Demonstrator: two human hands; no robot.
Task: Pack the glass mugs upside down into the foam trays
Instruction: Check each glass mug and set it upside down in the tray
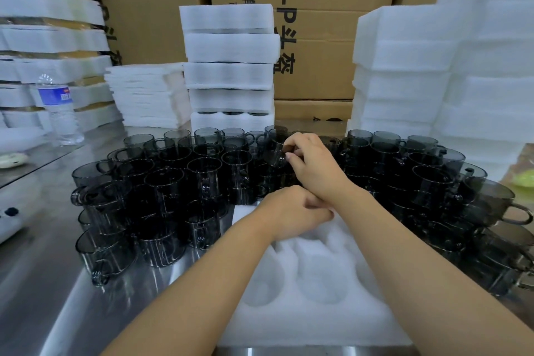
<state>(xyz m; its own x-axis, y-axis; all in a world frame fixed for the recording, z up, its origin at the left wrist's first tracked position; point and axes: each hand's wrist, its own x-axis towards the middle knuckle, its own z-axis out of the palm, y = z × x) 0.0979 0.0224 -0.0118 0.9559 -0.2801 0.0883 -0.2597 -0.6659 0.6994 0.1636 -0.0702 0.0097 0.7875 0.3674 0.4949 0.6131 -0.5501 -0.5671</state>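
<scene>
1. Step in hand: picking a mug. The tray at 6 o'clock shows only empty pockets, so this tray looks barely begun.
2. The right hand reaches to 12 o'clock, its fingers clamped on that mug's rim among the back rows.
3. The left hand lies under the right wrist at the tray's far edge, fingers curled. I cannot tell whether they hold anything.
4. Next: lift clear of the neighbours, turn it mouth down, seat it in a pocket.
5. The mugs are smoky dark glass, upright and touching, crowding the worktop from 9 to 3 o'clock.
</scene>
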